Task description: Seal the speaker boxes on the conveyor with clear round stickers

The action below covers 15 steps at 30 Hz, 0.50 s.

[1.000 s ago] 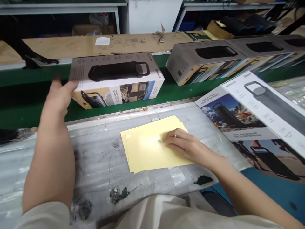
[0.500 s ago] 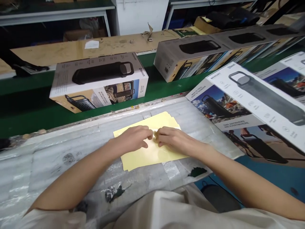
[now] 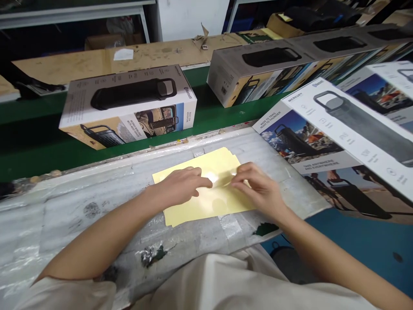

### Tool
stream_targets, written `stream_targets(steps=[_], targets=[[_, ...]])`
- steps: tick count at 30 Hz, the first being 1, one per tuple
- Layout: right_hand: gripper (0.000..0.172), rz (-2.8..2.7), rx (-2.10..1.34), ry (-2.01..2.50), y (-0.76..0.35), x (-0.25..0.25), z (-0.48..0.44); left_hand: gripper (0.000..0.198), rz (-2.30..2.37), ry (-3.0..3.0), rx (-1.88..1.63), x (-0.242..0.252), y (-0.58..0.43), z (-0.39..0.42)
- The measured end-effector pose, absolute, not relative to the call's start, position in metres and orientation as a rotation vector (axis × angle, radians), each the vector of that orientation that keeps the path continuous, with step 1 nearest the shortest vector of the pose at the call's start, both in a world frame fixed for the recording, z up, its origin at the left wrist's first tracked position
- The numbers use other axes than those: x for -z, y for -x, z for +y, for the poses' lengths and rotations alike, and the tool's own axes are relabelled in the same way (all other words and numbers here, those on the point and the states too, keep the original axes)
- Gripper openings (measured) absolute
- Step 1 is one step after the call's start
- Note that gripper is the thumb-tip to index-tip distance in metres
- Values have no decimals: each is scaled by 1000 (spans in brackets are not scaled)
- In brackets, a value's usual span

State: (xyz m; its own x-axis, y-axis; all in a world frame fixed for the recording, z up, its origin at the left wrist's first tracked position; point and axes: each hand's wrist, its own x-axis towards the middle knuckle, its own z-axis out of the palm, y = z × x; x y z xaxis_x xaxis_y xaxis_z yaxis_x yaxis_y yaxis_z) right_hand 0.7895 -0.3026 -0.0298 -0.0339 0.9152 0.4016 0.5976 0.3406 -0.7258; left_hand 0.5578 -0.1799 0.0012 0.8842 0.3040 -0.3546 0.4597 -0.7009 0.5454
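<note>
A small stack of pale yellow sheets lies on a plastic-wrapped work surface. My left hand rests on the sheets, its fingertips reaching towards a shiny patch in the middle. My right hand has its thumb and fingers pinched at a glossy, lifted strip of the top sheet. The strip's exact shape is hard to tell. A white speaker box lies behind the work surface, out of reach of both hands.
A green conveyor belt runs behind the work surface, with a row of speaker boxes on it. Printed box sleeves lie flat at the right. A wooden board and shelves stand further back.
My left hand has come from the box at the belt onto the sheets. My hands, together at the sheets' middle half a second ago, have drawn slightly apart, and the right hand has lifted the strip.
</note>
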Motion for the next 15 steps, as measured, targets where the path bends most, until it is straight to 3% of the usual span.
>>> stream_targets(steps=[2, 5, 7, 15], targets=[[21, -1602, -333, 1400, -782, 30, -317, 46, 543, -2385, 300, -1, -558, -180], [57, -1900, -372, 1312, -769, 38, -335, 37, 546, -2363, 299, -2, -558, -179], [68, -2103, -352, 1291, -764, 47, -341, 35, 554, -2350, 305, -4, -559, -178], [65, -2194, -323, 1386, -759, 59, -340, 43, 550, -2384, 329, -5, -560, -178]])
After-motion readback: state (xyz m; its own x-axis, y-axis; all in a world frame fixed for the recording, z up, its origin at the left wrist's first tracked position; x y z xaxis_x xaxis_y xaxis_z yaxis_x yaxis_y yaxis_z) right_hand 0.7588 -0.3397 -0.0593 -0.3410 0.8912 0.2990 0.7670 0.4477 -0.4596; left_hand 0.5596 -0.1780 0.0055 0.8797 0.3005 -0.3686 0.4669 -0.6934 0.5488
